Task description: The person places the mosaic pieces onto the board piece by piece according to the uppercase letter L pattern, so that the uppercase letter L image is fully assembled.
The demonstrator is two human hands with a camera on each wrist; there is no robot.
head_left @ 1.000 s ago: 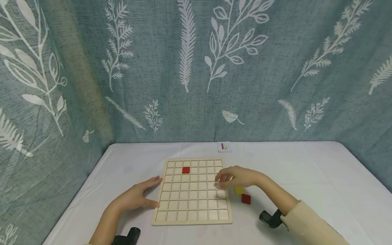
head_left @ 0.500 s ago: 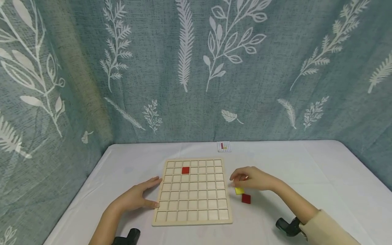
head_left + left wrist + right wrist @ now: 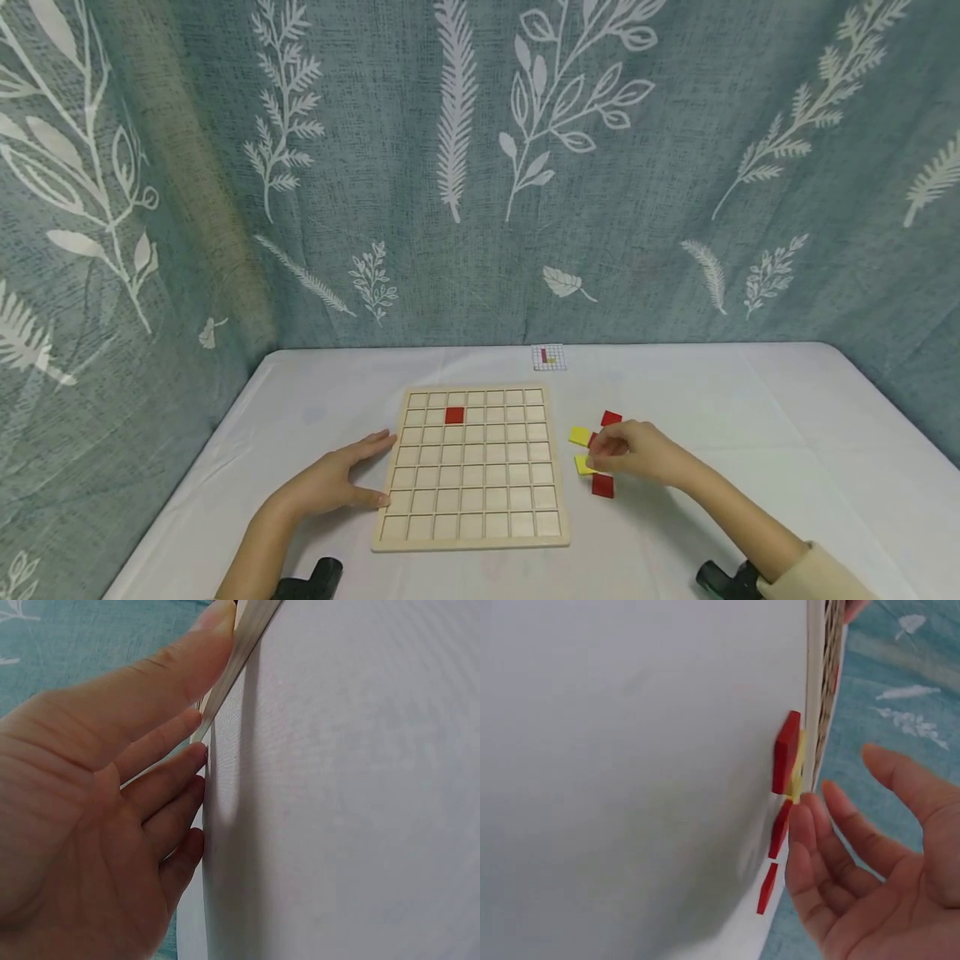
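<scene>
A pale wooden grid board lies on the table with one red square tile in a cell of its second row from the back. My left hand rests at the board's left edge, fingers extended and thumb at the rim. Right of the board, my right hand hovers low over loose square tiles, its thumb and fingers apart with nothing between them in the right wrist view. Around it lie a back red tile, a front red tile, and two yellow tiles; another red tile is partly covered by the fingers in the head view.
A small printed card with a grid and coloured squares lies at the table's back edge. White cloth covers the table. Behind it hangs a teal curtain with white leaf patterns.
My right hand has moved right, from over the board's right edge to the loose tiles. Red and yellow tiles it hid before now show. My left hand has stayed in place.
</scene>
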